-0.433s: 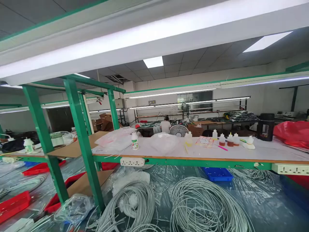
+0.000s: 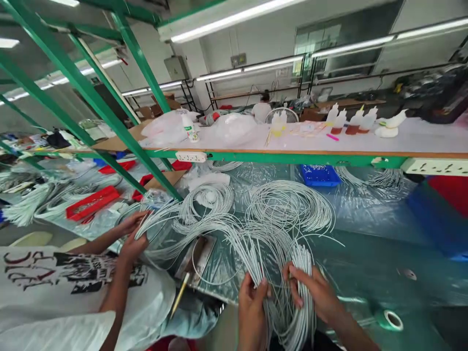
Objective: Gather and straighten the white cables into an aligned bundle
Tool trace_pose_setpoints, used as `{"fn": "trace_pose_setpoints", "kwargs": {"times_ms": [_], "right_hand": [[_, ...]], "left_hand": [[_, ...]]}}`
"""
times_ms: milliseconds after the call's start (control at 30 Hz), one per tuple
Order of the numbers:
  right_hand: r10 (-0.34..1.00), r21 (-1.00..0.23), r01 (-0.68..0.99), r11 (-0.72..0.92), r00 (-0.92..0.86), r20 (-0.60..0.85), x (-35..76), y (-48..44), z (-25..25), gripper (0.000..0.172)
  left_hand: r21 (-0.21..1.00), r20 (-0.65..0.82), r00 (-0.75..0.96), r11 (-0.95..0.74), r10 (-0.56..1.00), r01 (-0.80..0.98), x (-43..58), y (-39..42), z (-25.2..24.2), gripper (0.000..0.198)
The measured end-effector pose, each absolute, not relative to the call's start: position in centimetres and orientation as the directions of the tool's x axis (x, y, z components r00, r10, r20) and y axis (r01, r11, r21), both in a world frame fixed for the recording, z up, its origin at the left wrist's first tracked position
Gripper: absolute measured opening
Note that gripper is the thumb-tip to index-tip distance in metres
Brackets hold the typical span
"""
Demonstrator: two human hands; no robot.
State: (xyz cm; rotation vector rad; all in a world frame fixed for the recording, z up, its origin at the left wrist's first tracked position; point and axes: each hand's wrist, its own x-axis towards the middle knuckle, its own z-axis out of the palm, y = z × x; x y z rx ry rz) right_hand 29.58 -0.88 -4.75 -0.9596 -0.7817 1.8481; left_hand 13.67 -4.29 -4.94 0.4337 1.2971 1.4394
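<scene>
My left hand (image 2: 252, 304) and my right hand (image 2: 314, 295) are both closed around a thick bundle of white cables (image 2: 283, 287) at the near edge of the plastic-covered table (image 2: 365, 263). The cable ends fan out upward between my hands. Further coils of white cable (image 2: 288, 207) lie just beyond the bundle. To my left a co-worker in a printed white shirt has both hands (image 2: 133, 234) on another bunch of white cables (image 2: 164, 224).
A green-framed shelf (image 2: 292, 157) with glue bottles (image 2: 347, 122) and a power strip (image 2: 190, 156) runs across above the table. Red trays (image 2: 91, 204) and a blue bin (image 2: 320, 175) sit beneath it. A tape roll (image 2: 393, 320) lies at the right.
The view has tipped down from the shelf and room to the table. My two hands, the cable bundle and the co-worker have come into view.
</scene>
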Motion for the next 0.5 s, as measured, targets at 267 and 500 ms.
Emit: {"fn": "trace_pose_setpoints", "kwargs": {"times_ms": [267, 500], "right_hand": [[0.860, -0.809, -0.338, -0.481, -0.359, -0.362, 29.8, 0.0, -5.5, 0.058], [0.879, -0.801, -0.404, -0.442, -0.376, -0.295, 30.1, 0.8, -5.8, 0.041]], "left_hand": [[0.848, -0.303, -0.202, 0.167, 0.931, -0.503, 18.6, -4.8, -5.3, 0.032], [0.902, -0.217, -0.160, 0.135, 0.963, -0.409, 20.2, -5.0, -4.7, 0.022]]}}
